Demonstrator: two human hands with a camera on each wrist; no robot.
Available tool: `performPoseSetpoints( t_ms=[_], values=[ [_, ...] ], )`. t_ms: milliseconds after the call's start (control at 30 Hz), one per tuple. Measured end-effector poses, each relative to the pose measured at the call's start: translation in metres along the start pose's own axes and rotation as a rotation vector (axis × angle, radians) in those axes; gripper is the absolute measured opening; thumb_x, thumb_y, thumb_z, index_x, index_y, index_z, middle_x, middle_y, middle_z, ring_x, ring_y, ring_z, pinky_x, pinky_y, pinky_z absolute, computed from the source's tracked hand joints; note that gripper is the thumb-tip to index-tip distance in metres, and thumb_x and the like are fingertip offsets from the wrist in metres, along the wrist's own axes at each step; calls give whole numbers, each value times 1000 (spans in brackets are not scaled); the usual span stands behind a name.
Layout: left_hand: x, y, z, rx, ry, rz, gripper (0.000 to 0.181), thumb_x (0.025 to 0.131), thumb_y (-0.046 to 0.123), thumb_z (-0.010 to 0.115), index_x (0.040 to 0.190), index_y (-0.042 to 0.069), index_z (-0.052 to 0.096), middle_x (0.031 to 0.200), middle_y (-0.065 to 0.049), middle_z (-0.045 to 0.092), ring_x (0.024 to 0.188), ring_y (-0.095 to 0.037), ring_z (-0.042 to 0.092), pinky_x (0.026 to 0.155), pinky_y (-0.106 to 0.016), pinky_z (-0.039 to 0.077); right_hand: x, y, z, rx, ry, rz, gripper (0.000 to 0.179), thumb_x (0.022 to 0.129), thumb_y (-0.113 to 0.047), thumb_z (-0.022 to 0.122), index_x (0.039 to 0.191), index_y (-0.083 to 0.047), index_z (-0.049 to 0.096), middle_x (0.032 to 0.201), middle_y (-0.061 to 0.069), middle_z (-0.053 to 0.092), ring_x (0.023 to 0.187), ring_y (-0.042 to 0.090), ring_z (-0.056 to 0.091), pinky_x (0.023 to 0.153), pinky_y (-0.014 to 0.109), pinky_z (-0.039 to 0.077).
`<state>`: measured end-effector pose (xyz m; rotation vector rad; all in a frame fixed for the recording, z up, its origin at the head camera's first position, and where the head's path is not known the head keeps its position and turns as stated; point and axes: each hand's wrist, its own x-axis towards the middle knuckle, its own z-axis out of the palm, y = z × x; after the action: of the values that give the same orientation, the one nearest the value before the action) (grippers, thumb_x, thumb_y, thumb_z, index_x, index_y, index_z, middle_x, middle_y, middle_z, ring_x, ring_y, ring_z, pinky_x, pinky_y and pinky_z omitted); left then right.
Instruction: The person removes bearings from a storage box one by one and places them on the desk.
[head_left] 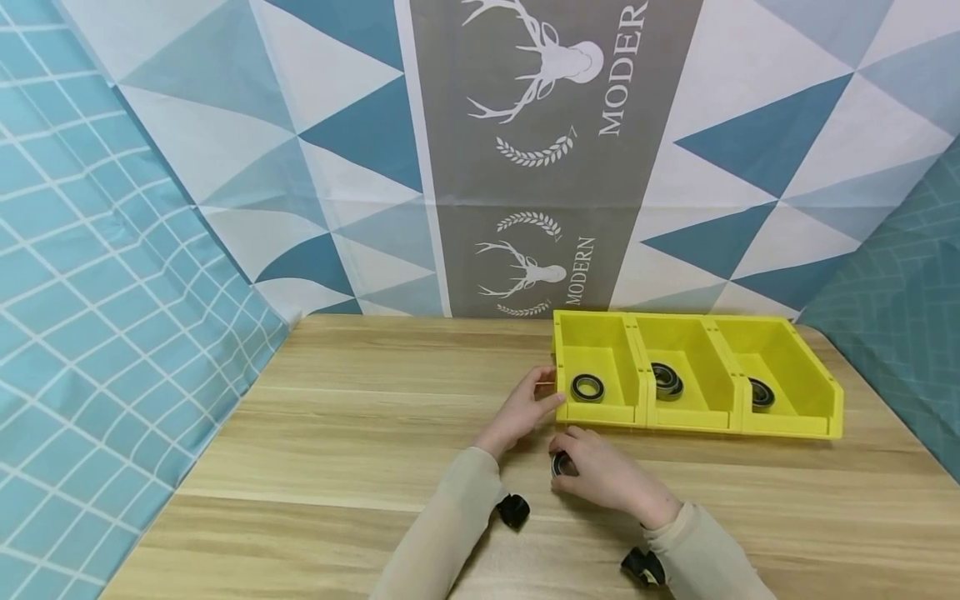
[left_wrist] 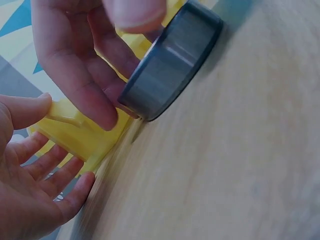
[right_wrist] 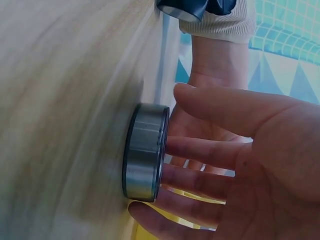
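A silver-and-black ring-shaped metal bearing (right_wrist: 145,152) lies just over the wooden table (head_left: 360,442), inside the right hand's (head_left: 603,473) curled fingers and thumb; whether lifted is unclear. Round, without a long axis, it sits near of the yellow plastic three-compartment bin's (head_left: 792,424) left compartment. The left hand (head_left: 523,412), fingers extended, touches that bin's left end. "MODERN" appears twice on the far grey backdrop (head_left: 457,167).
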<state>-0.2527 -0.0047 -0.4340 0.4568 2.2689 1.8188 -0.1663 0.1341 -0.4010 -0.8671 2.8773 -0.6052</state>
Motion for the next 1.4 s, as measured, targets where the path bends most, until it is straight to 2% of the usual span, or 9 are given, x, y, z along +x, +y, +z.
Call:
performPoseSetpoints(
  t_ms=[167,367,733,867,1033,1133,1400],
  values=[
    [1,0,0,-3,-1,-4,44,90,17,57,131,10,42,129,-8,48,121,-26,44,100,-39,38,1,1,-6,48,9,40,33,79,-21,68,104,-2,60,102,9,61,95,26,57,84,44,47],
    [2,0,1,0,5,6,43,89,15,57,130,9,43,128,-9,49,120,-26,45,99,-39,38,6,8,-17,51,74,64,29,81,-18,66,105,-2,60,97,10,64,90,25,60,77,40,50],
    [1,-4,0,6,3,15,45,89,15,57,131,9,42,129,-10,48,121,-28,44,100,-40,37,30,37,-55,33,189,154,24,86,-16,59,104,-1,61,93,9,64,85,23,61,74,40,51],
    [-2,-3,-1,-2,6,7,45,89,15,57,131,8,41,129,-11,48,122,-28,44,100,-39,38,39,47,-56,26,169,204,30,88,-18,57,111,1,58,98,14,63,88,27,60,74,41,50],
    [-2,-3,0,4,5,4,45,90,17,57,132,9,41,129,-10,48,122,-28,43,99,-39,39,49,54,-51,44,124,260,45,91,-20,52,129,2,44,124,23,52,112,38,50,91,51,42],
    [0,-3,0,4,5,3,45,90,17,57,132,9,41,129,-10,47,122,-28,43,99,-39,39,55,59,-47,20,103,263,47,92,-20,49,133,2,40,133,26,42,119,42,42,97,55,36],
    [1,-3,1,-15,-1,6,44,90,16,56,131,9,42,129,-10,47,122,-27,44,99,-38,39,68,62,-42,-41,14,292,46,91,-21,52,129,5,45,129,29,44,118,44,43,97,54,36]
  ],
)
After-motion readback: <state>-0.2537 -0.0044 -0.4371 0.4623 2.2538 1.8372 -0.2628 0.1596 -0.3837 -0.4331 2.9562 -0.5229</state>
